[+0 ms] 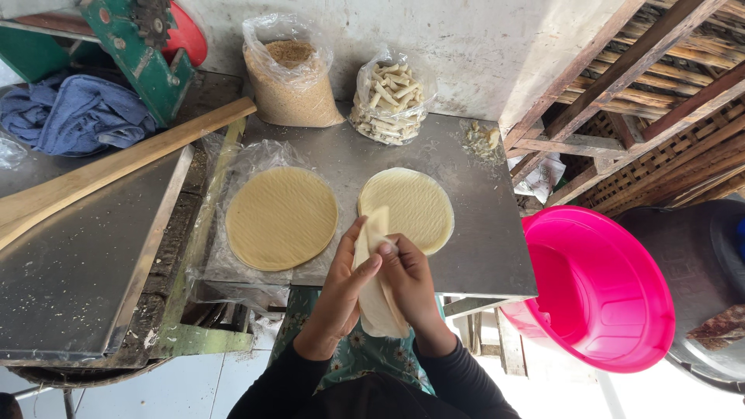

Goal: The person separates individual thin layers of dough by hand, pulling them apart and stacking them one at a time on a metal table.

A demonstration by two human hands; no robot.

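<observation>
Wrapper in hand: a thin, pale round sheet [377, 299], folded lengthwise and held upright in front of the body at the near edge of the table [466, 194].
Left hand [341, 291]: fingers curled around the sheet's left side, thumb pressing the fold.
Right hand [410, 283]: closed on the right side, fingertips pinching the upper edge.
Handling: it looks light, limp and soft, likely to tear if pulled; it seems best taken by the folded edge with flat fingers.
On the table: a flat wrapper [415, 208] just behind the hands; a stack of wrappers [281, 217] on clear plastic to the left.
Further back: a bag of crumbs [291, 81] and a bag of pale sticks [390, 97] by the wall.
To the sides: a pink basin [613, 302] on the right; a wooden plank [116, 167] and a blue cloth [74, 112] on the left.
In the way: nothing between the hands and the flat wrapper.
</observation>
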